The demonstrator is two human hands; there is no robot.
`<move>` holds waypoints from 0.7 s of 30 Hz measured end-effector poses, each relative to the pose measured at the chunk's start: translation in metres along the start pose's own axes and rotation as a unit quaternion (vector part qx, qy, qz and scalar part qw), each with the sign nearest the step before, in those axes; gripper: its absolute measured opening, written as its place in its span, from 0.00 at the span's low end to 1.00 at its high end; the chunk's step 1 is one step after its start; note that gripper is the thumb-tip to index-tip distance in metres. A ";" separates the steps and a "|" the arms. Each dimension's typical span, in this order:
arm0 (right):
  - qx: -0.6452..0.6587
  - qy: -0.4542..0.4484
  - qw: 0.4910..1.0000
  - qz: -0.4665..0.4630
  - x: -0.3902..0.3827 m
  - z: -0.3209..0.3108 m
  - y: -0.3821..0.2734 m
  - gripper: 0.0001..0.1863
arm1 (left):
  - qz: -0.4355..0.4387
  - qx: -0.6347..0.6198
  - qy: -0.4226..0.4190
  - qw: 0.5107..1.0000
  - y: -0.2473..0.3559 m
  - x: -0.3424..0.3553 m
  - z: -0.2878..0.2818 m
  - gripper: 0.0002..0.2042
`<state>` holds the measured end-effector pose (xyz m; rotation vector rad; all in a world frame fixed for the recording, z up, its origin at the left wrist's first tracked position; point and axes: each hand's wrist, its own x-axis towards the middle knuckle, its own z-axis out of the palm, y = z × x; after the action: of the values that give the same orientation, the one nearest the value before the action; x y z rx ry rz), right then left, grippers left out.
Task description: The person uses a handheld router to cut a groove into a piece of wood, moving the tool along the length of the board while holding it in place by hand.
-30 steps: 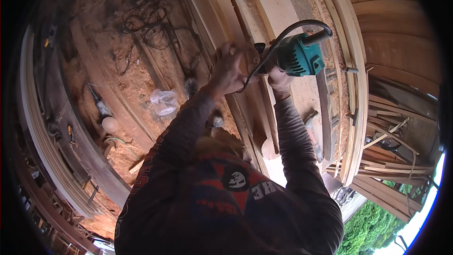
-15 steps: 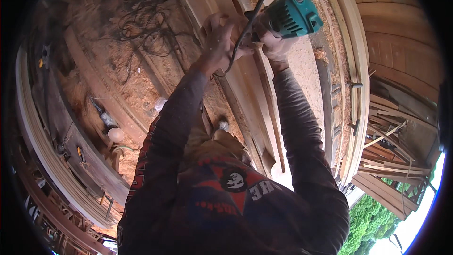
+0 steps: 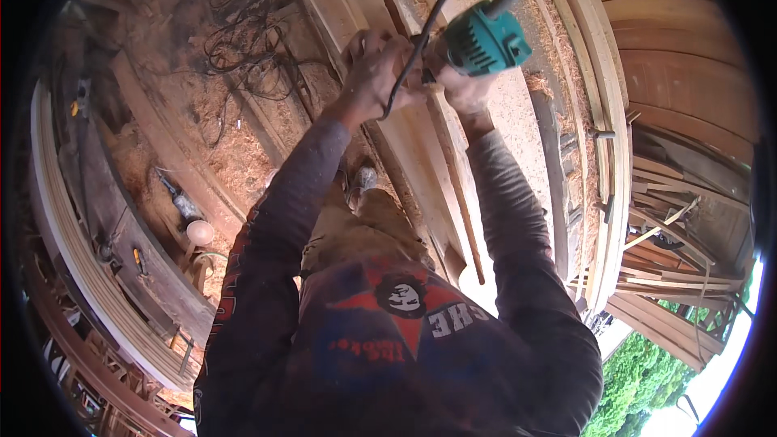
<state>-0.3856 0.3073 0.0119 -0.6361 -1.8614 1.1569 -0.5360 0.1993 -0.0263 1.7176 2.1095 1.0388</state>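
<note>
My right hand point(image 3: 467, 91) is wrapped round the lower body of a teal trim router point(image 3: 482, 39), whose thick black cord point(image 3: 441, 8) loops over to the near side. The router is tilted, and its base and bit are hidden by my hands. Close on its left, my left hand point(image 3: 374, 73) has its fingers curled toward the base and seems to steady it; the exact contact is hidden. Both hands are over a long pale wooden board point(image 3: 414, 139). A narrow wood strip point(image 3: 468, 222) runs along the board's right side.
More long planks point(image 3: 603, 57) lie to the right, with clamp-like bars point(image 3: 604, 135) along them. Tangled black cable point(image 3: 247, 53) lies on the shavings-covered floor at left. A corded power tool point(image 3: 184, 204) rests there too. Scrap wood point(image 3: 680, 231) is piled at far right.
The router and my right hand have shifted slightly left and nearer in the picture; the boards shift a little too. More of my legs and a shoe shows. Both grips look the same.
</note>
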 end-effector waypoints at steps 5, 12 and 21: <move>0.080 -0.065 0.989 0.104 -0.162 -0.079 -0.024 0.31 | -0.002 -0.087 -0.037 0.995 0.094 -0.119 0.032 0.41; 0.052 0.097 0.979 0.174 -0.316 -0.148 -0.092 0.37 | 0.003 -0.082 -0.139 0.987 0.196 -0.221 0.063 0.35; 0.010 -0.044 0.991 0.125 -0.234 -0.117 -0.050 0.40 | 0.029 -0.039 -0.051 0.997 0.147 -0.179 0.053 0.37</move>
<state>-0.1627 0.1631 -0.0067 -0.8360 -1.8801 1.3832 -0.3416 0.0630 -0.0145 1.7661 1.9410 1.0119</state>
